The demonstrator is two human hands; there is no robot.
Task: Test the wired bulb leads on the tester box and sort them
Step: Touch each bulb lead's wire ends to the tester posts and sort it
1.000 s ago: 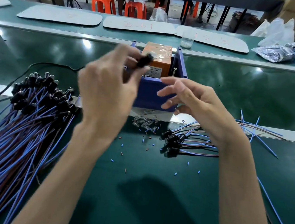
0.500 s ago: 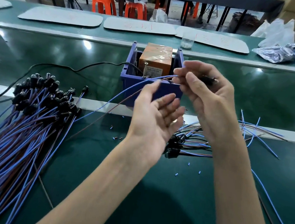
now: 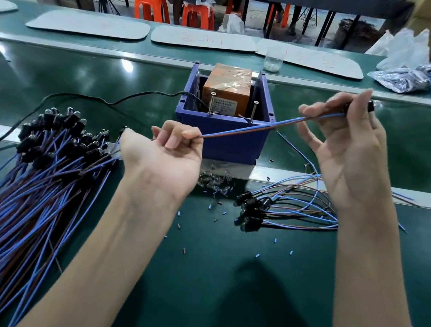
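One bulb lead (image 3: 253, 129) is stretched in the air across the front of the blue tester box (image 3: 226, 148). The left hand (image 3: 164, 157) pinches its wire end. The right hand (image 3: 349, 157) grips its black bulb end. A big pile of leads (image 3: 32, 182) lies on the green desk (image 3: 222, 285) at the left, and a small pile (image 3: 265, 209) at the right.
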